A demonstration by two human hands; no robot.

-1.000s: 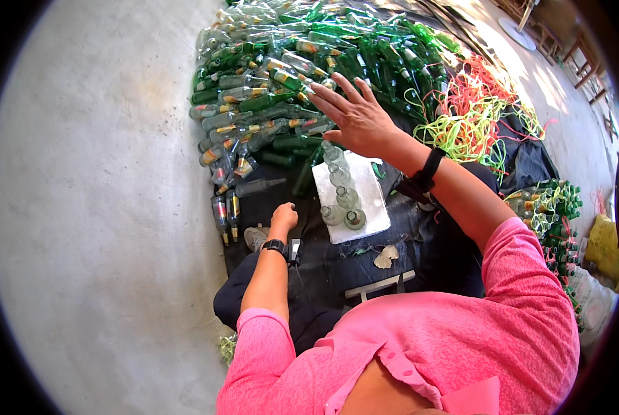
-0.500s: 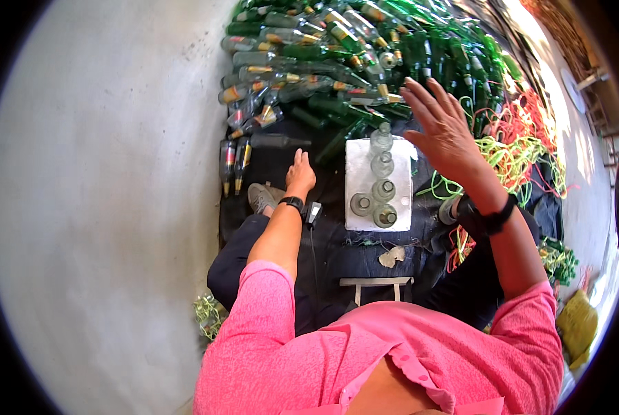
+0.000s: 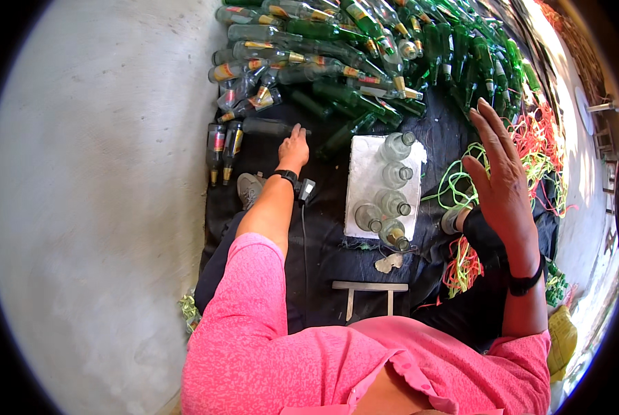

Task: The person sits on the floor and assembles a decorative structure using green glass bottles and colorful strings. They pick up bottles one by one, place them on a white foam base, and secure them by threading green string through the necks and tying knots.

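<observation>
My left hand [image 3: 294, 149] reaches to a clear glass bottle [image 3: 262, 127] lying on its side on the black sheet. Its fingers are closed over the bottle's neck, partly hiding it. My right hand [image 3: 501, 169] is raised on the other side, holding nothing, with its fingers stretched and the thumb apart. Between the hands, several clear glass bottles [image 3: 396, 174] stand on a white board [image 3: 364, 155].
A large heap of green and clear bottles [image 3: 323, 31] covers the far side. Two labelled bottles [image 3: 215, 149] lie at the left. Red and yellow-green strings [image 3: 541, 131] tangle at the right. A small stool frame [image 3: 369, 286] stands near me, beside a black cable [image 3: 304, 249].
My left hand has moved forward onto the neck of the lying bottle. My right hand has swung right, away from the standing bottles. The whole view has shifted slightly.
</observation>
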